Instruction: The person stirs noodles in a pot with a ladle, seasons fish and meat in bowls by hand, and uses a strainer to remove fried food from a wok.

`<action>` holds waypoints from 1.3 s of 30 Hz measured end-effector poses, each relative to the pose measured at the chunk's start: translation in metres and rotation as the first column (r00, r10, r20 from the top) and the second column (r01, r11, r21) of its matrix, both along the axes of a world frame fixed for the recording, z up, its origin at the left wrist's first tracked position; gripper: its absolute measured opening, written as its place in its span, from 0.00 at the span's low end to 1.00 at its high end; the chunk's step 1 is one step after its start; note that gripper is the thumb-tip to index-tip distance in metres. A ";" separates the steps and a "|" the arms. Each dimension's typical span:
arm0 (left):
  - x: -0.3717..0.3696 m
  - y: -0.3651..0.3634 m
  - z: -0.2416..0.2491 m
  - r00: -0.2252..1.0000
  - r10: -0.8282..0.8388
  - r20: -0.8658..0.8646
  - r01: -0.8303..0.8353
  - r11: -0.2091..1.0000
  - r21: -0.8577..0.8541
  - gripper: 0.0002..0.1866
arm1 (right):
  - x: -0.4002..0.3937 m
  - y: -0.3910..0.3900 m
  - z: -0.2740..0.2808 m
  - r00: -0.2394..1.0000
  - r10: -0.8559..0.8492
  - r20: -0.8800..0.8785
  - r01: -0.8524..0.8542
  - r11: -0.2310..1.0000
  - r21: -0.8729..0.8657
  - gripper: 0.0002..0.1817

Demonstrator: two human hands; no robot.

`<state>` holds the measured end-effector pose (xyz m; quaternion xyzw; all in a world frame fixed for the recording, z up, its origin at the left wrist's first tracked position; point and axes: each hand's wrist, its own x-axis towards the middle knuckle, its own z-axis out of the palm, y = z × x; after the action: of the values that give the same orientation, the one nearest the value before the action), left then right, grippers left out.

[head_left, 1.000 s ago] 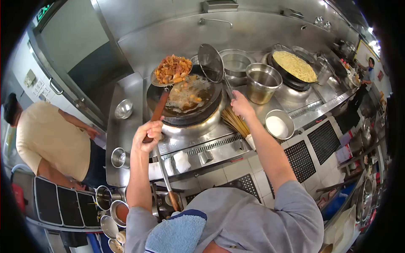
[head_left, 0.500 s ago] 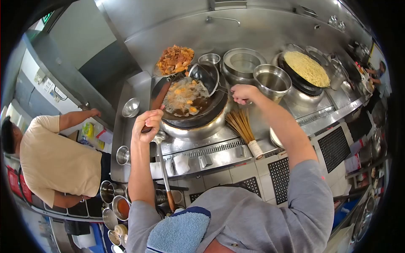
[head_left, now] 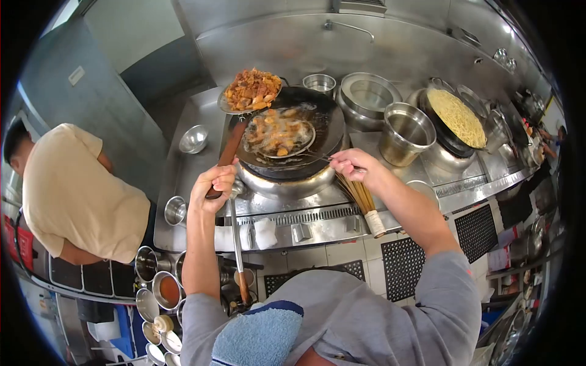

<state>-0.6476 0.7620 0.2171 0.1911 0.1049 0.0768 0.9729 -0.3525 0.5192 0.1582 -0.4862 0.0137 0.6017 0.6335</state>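
Observation:
My left hand is wrapped round the wooden handle of a large skimmer heaped with browned fried pieces. This skimmer is up at the wok's far left edge. My right hand grips the thin metal handle of a round strainer, which lies in the bubbling oil of the black wok. Several golden pieces sit within the strainer's rim. Under my right hand, a bamboo wok brush leans on the stove edge. A long-handled ladle stands near my left wrist.
Behind the wok are a small metal pot and a wide basin. A deep steel pot stands to the right, then a wok of noodles. A co-worker bends at the left. Steel bowls rest on the counter.
The strainer has gone from tilted at the wok's right side to lying under the pieces in the oil. My right hand is lower. The co-worker has leaned forward, and the view has shifted.

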 end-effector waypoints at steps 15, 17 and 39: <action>0.000 0.000 0.005 0.999 -0.034 0.032 0.033 0.999 0.003 0.15 | -0.012 0.008 -0.003 0.918 0.279 0.283 -0.265 0.960 -0.087 0.13; 0.004 0.000 0.002 0.999 -0.026 0.040 0.027 0.999 -0.026 0.15 | -0.005 0.018 -0.011 0.957 0.242 0.159 -0.240 0.970 -0.035 0.13; 0.000 0.001 -0.002 0.996 -0.079 0.036 0.081 0.993 -0.085 0.17 | -0.032 0.007 -0.039 0.980 -0.180 -0.086 0.190 0.973 0.128 0.01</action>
<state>-0.6474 0.7632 0.2152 0.1515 0.0847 0.0362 0.9842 -0.3843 0.5262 0.1195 -0.4160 0.0417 0.5573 0.7174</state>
